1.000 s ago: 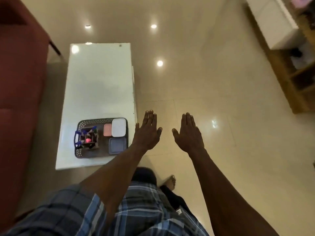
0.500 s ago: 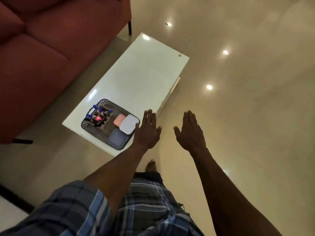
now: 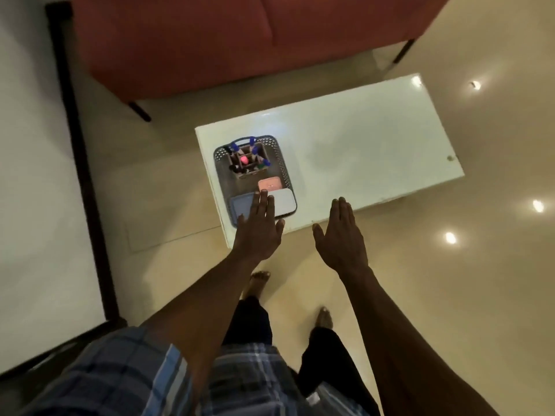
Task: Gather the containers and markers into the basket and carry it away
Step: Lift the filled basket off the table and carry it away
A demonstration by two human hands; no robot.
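A: Nearest the camera, at the bottom of the frame, what do you see?

B: A checked shirt and two bare forearms reaching forward over the floor, with the person's feet between them. Both hands are spread flat, fingers straight and released, nothing held. The left hand (image 3: 259,228) sits in the picture over the near end of the basket (image 3: 282,163); the right hand (image 3: 341,235) hangs over the near edge of the worktop (image 3: 375,145), clear of the basket.

A: And the basket itself?

B: It stands at the left end of the white worktop, centre of the frame. The gathering looks done: a blue container (image 3: 240,205) and a white container (image 3: 285,202) lie at its near end, a pink container (image 3: 270,185) just behind them, and a marker holder (image 3: 247,160) with markers upright at the far end. Whether the left hand touches anything I cannot tell.

A: So the step is the lift?

B: I'd judge so. Best to take it by both short ends, one hand each, and raise it level, since the holder is tall and could tip. The right hand needs to come across to the basket first.

A: Beyond that?

B: A red sofa (image 3: 240,40) along the top of the frame
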